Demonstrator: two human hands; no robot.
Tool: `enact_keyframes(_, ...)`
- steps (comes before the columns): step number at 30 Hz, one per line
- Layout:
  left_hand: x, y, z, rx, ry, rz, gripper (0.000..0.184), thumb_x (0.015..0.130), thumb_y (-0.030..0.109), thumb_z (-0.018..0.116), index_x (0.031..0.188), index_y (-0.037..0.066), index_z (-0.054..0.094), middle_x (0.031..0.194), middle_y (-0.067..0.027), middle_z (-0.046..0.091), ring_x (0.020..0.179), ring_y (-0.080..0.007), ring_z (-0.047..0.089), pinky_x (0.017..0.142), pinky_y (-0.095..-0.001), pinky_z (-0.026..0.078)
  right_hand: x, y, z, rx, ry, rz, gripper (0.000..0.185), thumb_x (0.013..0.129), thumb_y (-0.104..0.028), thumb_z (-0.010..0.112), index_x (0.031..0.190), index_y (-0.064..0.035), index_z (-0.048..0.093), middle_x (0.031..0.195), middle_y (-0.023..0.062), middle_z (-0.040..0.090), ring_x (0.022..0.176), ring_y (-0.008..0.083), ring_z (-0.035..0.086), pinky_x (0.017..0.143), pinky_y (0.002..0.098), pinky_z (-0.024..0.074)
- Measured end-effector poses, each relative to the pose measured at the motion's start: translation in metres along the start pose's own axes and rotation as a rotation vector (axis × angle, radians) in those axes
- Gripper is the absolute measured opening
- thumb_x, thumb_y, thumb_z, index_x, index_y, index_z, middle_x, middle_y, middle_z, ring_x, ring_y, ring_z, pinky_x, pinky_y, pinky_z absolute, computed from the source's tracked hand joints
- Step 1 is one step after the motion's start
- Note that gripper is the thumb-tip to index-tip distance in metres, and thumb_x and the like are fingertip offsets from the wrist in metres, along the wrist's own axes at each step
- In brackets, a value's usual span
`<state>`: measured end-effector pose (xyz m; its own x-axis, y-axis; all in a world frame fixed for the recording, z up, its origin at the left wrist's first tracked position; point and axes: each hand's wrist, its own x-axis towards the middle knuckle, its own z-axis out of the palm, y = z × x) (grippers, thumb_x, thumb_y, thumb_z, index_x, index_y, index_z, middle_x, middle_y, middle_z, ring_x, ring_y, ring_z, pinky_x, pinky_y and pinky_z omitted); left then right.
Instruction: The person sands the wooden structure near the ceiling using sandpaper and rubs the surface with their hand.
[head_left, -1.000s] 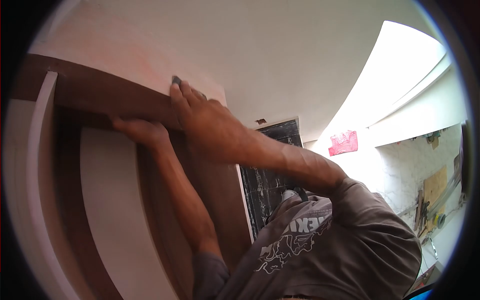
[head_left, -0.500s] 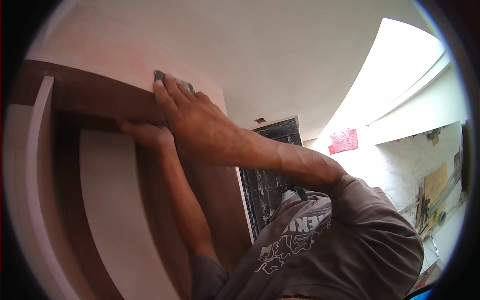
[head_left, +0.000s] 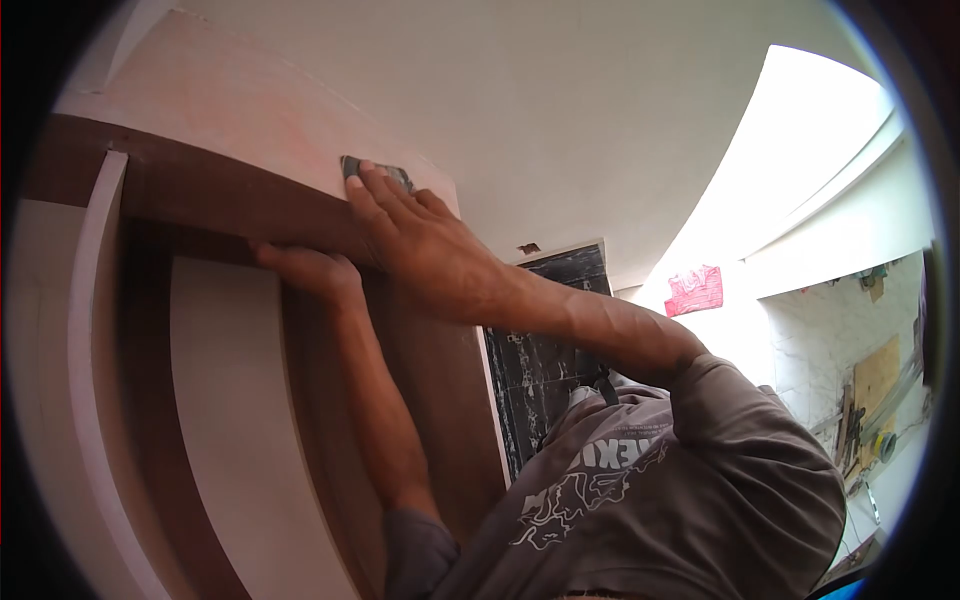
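My right hand (head_left: 425, 240) presses a dark grey piece of what looks like folded sandpaper (head_left: 352, 168) against a pinkish-white wall strip (head_left: 270, 130). Its fingers lie flat over the sheet, and only the sheet's far edge and part of its top show. Just below that strip runs a brown panel edge (head_left: 220, 190). My left hand (head_left: 318, 275) rests against the underside of this edge, fingers stretched out to the left, with nothing seen in it. My right forearm crosses above the left wrist.
Brown and cream shelf panels (head_left: 230, 370) fill the left side, with a pale upright strip (head_left: 95, 330) in front. Black marbled tiles (head_left: 535, 370) lie beyond my arms. To the right are a red cloth or bag (head_left: 695, 290), a tan board (head_left: 875, 375) and several tools on the pale floor.
My right hand has slid the sandpaper a little to the right along the wall strip. My left hand stays against the panel edge. The whole view has shifted slightly.
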<state>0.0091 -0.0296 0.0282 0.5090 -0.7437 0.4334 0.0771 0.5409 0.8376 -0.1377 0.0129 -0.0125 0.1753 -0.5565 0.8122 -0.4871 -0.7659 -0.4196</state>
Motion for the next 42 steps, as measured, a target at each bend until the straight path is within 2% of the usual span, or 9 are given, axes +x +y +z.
enact_keyframes(3,0.001,-0.011,-0.012,0.069,0.013,0.082,0.062,0.106,0.048,0.027,0.147,0.003,0.041,0.147,-0.0131,0.045,0.136,-0.0254,0.045,0.115,-0.0405,0.038,0.009,0.02,-0.001,0.212,-0.204,0.317,0.075,0.084,-0.001,0.064,0.149,0.0098,0.029,0.151,0.0367,0.036,0.139,0.0477,0.042,0.108,0.0541,0.041)
enact_keyframes(6,0.005,-0.014,-0.011,0.055,0.059,0.028,0.062,0.106,0.048,0.027,0.146,0.003,0.042,0.146,-0.013,0.045,0.135,-0.0256,0.045,0.114,-0.0411,0.039,0.008,-0.001,-0.004,0.161,-0.044,0.046,0.077,0.083,0.001,0.064,0.151,0.0093,0.027,0.153,0.0358,0.034,0.14,0.0477,0.04,0.109,0.054,0.0394)
enact_keyframes(12,-0.01,-0.014,-0.012,0.076,-0.004,0.092,0.062,0.106,0.049,0.026,0.146,0.003,0.041,0.146,-0.0129,0.046,0.135,-0.0259,0.045,0.114,-0.0413,0.039,-0.008,0.019,0.006,0.237,-0.108,0.209,0.08,0.081,0.009,0.06,0.152,0.0083,0.025,0.152,0.037,0.034,0.141,0.05,0.038,0.11,0.0536,0.0383)
enact_keyframes(15,-0.008,-0.012,-0.008,0.056,0.047,0.039,0.062,0.106,0.048,0.026,0.146,0.004,0.04,0.146,-0.0128,0.046,0.136,-0.0259,0.045,0.113,-0.0417,0.039,-0.002,0.0,0.0,0.227,0.056,-0.023,0.08,0.081,0.011,0.059,0.153,0.0072,0.024,0.152,0.0371,0.034,0.141,0.0509,0.038,0.112,0.0546,0.0371)
enact_keyframes(21,-0.016,-0.003,-0.005,0.073,0.023,0.055,0.062,0.106,0.048,0.026,0.148,0.004,0.038,0.147,-0.0128,0.044,0.136,-0.0262,0.044,0.114,-0.0426,0.039,-0.006,0.003,-0.001,0.227,-0.091,0.188,0.081,0.082,0.009,0.058,0.154,0.0069,0.021,0.154,0.0375,0.032,0.142,0.0503,0.036,0.114,0.0559,0.035)
enact_keyframes(24,-0.016,-0.003,0.002,0.065,0.098,0.008,0.063,0.106,0.049,0.027,0.149,0.004,0.038,0.148,-0.0133,0.043,0.137,-0.0264,0.044,0.114,-0.0423,0.039,0.003,-0.016,-0.006,0.264,0.078,0.01,0.081,0.083,0.007,0.059,0.155,0.0063,0.02,0.155,0.037,0.031,0.143,0.0502,0.035,0.115,0.056,0.0343)
enact_keyframes(35,-0.014,-0.009,-0.007,0.114,0.084,0.003,0.065,0.107,0.049,0.026,0.15,0.0,0.035,0.151,-0.0165,0.041,0.139,-0.027,0.041,0.114,-0.0418,0.038,-0.013,-0.006,0.0,0.244,0.033,-0.026,0.083,0.081,0.01,0.062,0.154,0.0046,0.024,0.156,0.0344,0.03,0.145,0.0474,0.033,0.119,0.0523,0.0323)
enact_keyframes(38,-0.011,-0.017,-0.032,0.237,0.035,0.09,0.062,0.107,0.044,0.035,0.147,-0.003,0.036,0.146,-0.0176,0.045,0.136,-0.0277,0.044,0.112,-0.0408,0.04,-0.05,0.014,-0.004,0.218,-0.135,0.046,0.08,0.08,0.009,0.061,0.152,0.0064,0.027,0.155,0.035,0.032,0.146,0.0458,0.033,0.119,0.0524,0.0331)
enact_keyframes(42,-0.03,0.017,-0.058,0.804,-0.063,0.851,0.053,0.102,0.033,0.052,0.141,-0.001,0.044,0.136,-0.0172,0.05,0.132,-0.0297,0.047,0.11,-0.0466,0.04,-0.091,0.037,-0.01,0.273,-0.257,0.188,0.087,0.075,0.014,0.057,0.155,0.002,0.026,0.157,0.0313,0.031,0.145,0.0448,0.034,0.117,0.0491,0.0378)
